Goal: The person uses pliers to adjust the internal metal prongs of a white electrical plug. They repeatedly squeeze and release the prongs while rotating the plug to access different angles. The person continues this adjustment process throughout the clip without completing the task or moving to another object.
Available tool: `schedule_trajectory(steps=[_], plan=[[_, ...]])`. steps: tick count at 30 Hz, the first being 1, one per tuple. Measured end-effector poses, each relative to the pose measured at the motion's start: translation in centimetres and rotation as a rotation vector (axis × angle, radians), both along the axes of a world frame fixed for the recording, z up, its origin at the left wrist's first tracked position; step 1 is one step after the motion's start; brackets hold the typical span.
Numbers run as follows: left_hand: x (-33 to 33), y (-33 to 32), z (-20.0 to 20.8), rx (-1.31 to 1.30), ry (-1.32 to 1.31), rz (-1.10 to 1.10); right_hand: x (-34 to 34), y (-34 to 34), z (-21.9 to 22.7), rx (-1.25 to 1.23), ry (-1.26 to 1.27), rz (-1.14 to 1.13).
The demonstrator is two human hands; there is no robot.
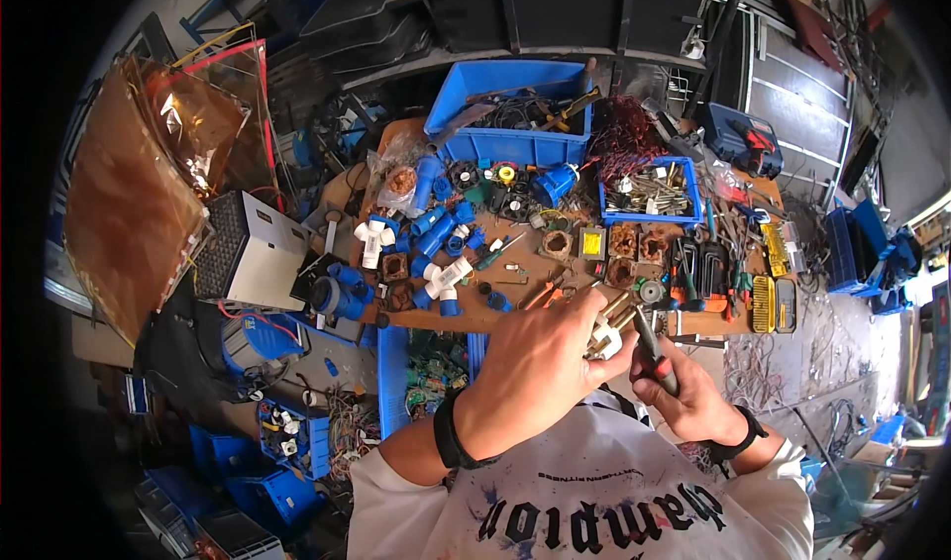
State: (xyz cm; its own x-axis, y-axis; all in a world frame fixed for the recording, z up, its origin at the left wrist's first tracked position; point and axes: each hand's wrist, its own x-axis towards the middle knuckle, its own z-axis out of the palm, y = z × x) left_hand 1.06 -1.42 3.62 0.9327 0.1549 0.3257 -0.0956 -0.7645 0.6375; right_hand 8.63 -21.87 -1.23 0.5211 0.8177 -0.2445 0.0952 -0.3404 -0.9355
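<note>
Both hands are up at the near edge of the wooden surface [474,312], a little to the right of its middle. The left hand [540,354] is closed around a pale piece with brass-coloured prongs [606,338], its fingers wrapped over the top. The right hand [686,394] grips a tool with a grey-and-red handle [658,364], whose dark shaft slants up beside the piece; whether the two touch cannot be told.

Behind the hands, square rusty-brown parts [622,241] sit around the middle of the surface, just beside a square yellow-faced block [592,243]. Orange-handled pliers [547,289] lie near the left hand. Blue and white pipe fittings [448,277] crowd the left part, and a blue crate [507,148] stands at the far edge. To its right, a smaller blue tray [654,217] holds metal pieces, next to a tangle of dark red wire [628,136]. A yellow case [763,305] lies at the near right corner.
</note>
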Motion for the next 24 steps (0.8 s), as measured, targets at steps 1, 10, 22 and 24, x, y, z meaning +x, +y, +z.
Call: schedule_trajectory(steps=[1,10,22,24], plan=[[0.0,0.0,-0.1,-0.019,0.006,0.007,0.1,0.1,0.2,-0.003,0.018,0.001],[0.4,0.1,0.0,-0.025,-0.006,0.020,0.3,0.0,-0.7,0.081,0.179,-0.027],[1.0,0.3,0.9,-0.070,0.036,-0.050,0.4,0.7,-0.6,0.154,-0.264,-0.099],[1.1,0.2,1.0,-0.099,-0.002,-0.070,0.6,0.8,-0.8,0.164,-0.322,-0.099]])
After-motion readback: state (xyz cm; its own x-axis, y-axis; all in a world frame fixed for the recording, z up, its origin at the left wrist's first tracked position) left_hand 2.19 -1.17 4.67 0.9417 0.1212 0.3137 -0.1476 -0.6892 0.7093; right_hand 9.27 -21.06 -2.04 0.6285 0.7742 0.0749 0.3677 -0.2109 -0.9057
